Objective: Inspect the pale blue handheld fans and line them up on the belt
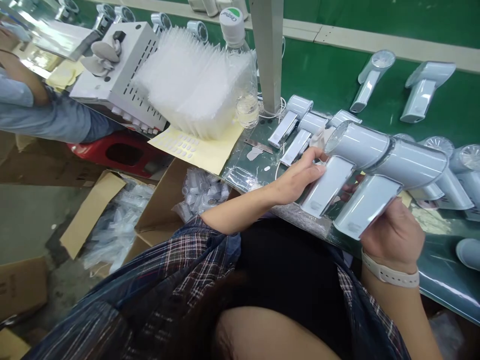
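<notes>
I hold two pale blue-grey hair dryers side by side above the table's near edge, their barrels touching and handles slanting down toward me. My left hand (294,182) has its thumb and fingers at the handle of the left hair dryer (328,186); some fingertips are hidden behind it. Around the handle of the right hair dryer (408,162) my right hand (393,232) is closed from behind. Just beyond lie more hair dryers (287,127) on the green work surface. Several others stand (461,187) close by on the right.
A clear bottle (246,100) stands by a metal post (267,55). Beside it, a stack of white translucent sheets (195,85) rests on yellow paper (213,157) with stickers. Further left are a metal box (116,75) and a co-worker's arm (22,77). Below, cartons (159,200) hold bagged parts.
</notes>
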The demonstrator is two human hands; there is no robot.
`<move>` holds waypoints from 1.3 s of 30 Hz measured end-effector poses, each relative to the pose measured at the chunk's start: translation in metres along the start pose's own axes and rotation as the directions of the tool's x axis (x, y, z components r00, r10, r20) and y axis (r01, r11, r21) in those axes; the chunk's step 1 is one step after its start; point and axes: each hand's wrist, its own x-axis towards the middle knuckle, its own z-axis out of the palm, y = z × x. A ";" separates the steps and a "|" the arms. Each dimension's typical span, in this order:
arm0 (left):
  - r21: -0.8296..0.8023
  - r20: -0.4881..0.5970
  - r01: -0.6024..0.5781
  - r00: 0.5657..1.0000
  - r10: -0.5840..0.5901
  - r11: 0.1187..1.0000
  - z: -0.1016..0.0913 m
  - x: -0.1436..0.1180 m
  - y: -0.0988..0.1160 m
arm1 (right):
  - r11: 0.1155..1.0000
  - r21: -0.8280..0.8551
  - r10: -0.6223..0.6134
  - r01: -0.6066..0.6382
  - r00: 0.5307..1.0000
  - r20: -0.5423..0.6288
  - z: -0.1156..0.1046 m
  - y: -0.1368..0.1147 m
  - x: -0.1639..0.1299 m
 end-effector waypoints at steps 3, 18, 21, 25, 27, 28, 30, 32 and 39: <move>-0.018 0.060 -0.031 0.998 0.032 0.999 -0.001 -0.007 0.008 | 0.998 0.004 -0.058 0.059 0.998 -0.011 0.007 -0.005 -0.003; -0.183 0.087 -0.020 0.996 0.036 0.983 -0.002 0.001 0.001 | 0.986 0.102 0.123 -0.130 0.990 0.075 0.019 -0.013 0.001; -0.237 0.069 0.038 0.997 -0.022 0.971 -0.001 0.001 -0.001 | 0.989 0.114 0.095 -0.099 0.995 0.041 0.022 -0.015 0.001; -0.245 0.070 0.039 0.997 -0.022 0.969 -0.003 0.001 0.000 | 0.987 0.157 0.042 -0.037 0.999 -0.025 0.023 -0.021 0.001; -0.211 0.111 0.036 0.994 -0.013 0.977 -0.005 0.001 0.002 | 0.990 0.142 0.012 -0.004 0.998 -0.055 0.021 -0.022 0.001; -0.192 0.137 0.034 0.990 -0.007 0.981 -0.006 0.001 0.004 | 0.992 0.129 -0.002 0.011 0.998 -0.070 0.020 -0.021 0.001; -0.157 0.176 0.023 0.984 0.005 0.987 -0.007 0.000 0.008 | 0.993 0.113 -0.027 0.038 0.995 -0.100 0.018 -0.019 0.001; -0.127 0.169 0.020 0.986 0.002 0.992 -0.007 -0.001 0.011 | 0.992 0.108 -0.048 0.062 0.991 -0.123 0.018 -0.017 -0.001; -0.088 0.095 0.071 0.994 -0.063 0.994 -0.008 -0.001 0.008 | 0.990 0.066 -0.116 0.125 0.985 -0.124 0.025 -0.019 -0.008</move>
